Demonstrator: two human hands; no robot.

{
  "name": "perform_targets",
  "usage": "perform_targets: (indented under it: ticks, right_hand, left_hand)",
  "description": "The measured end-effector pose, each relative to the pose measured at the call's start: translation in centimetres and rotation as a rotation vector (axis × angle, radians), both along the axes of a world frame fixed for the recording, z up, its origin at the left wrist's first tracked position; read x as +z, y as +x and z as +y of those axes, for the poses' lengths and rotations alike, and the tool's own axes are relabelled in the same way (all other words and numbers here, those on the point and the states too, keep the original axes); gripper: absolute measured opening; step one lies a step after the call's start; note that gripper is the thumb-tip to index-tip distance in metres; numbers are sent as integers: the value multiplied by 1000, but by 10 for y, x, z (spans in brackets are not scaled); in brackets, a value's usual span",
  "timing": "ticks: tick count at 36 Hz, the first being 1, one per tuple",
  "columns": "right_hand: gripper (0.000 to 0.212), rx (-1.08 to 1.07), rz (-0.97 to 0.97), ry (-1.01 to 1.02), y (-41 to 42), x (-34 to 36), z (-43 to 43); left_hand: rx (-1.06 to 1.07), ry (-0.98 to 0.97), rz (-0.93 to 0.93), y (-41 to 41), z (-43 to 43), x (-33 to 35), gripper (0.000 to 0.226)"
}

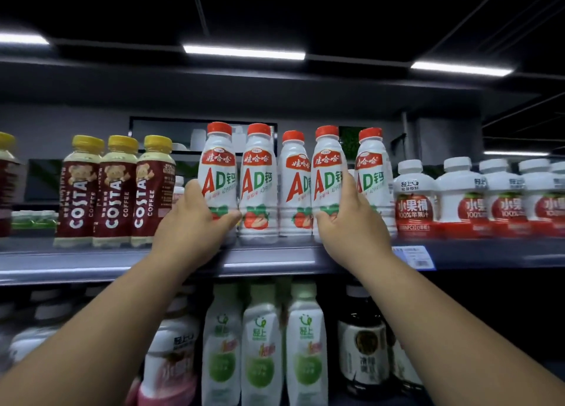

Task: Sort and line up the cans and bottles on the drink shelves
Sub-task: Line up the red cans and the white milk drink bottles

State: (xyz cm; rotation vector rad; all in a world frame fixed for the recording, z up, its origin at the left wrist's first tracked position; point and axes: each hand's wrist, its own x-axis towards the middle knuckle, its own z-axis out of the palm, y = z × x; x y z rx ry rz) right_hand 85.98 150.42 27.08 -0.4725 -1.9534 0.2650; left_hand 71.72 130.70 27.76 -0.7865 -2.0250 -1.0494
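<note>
White red-capped plastic milk bottles [260, 173] line a grey metal shelf [91, 262], left hand [195, 225] and right hand [347, 222] each gripping one, apparently to straighten the row.

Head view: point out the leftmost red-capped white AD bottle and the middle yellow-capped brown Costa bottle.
Leftmost red-capped white AD bottle [220, 178]: head view, on its front label.
Middle yellow-capped brown Costa bottle [117, 193]: head view, on its brown label.

Open headroom above red caps [259, 129]; Costa bottles [117, 188] left, white juice bottles [455, 188] right hem AD bottles [258, 185].
</note>
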Motion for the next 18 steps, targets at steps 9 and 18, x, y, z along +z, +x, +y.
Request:
perform_targets:
  ticks: [9, 18]
  right_hand:
    - [83, -37, 22, 42, -4, -5, -5]
    - [82, -57, 85, 58, -6, -7, -4]
  left_hand:
    - [3, 10, 26, -2, -1, -1, 63]
    - [21, -4, 32, -1, -2, -1, 70]
